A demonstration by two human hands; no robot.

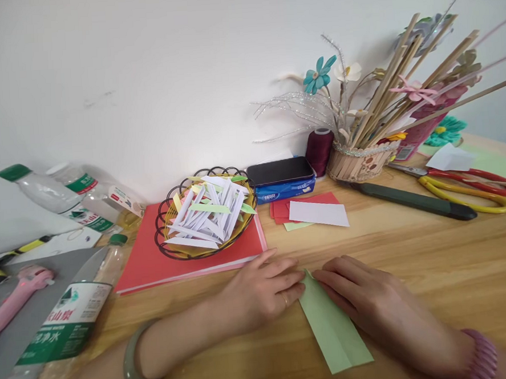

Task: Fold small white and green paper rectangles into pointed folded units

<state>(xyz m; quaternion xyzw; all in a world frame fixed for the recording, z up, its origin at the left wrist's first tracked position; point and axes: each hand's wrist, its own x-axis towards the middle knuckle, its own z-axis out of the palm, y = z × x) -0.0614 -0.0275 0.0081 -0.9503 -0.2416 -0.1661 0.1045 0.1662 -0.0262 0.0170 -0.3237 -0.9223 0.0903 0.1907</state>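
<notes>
Green-labelled water bottle (68, 324) lying at left, Chinese characters printed white on green, partly readable; blue tissue pack (284, 189) with small unreadable print. Green paper strip (333, 324) flat on wooden table (432, 258), long axis running from far tip between the hands toward the near right edge, folded tip pointing away. Left hand (263, 292) flat, fingers pressing strip's far end. Right hand (358, 294) flat, fingertips on same tip. Wire basket (205, 215) of folded paper pieces behind, on red paper (150, 264).
</notes>
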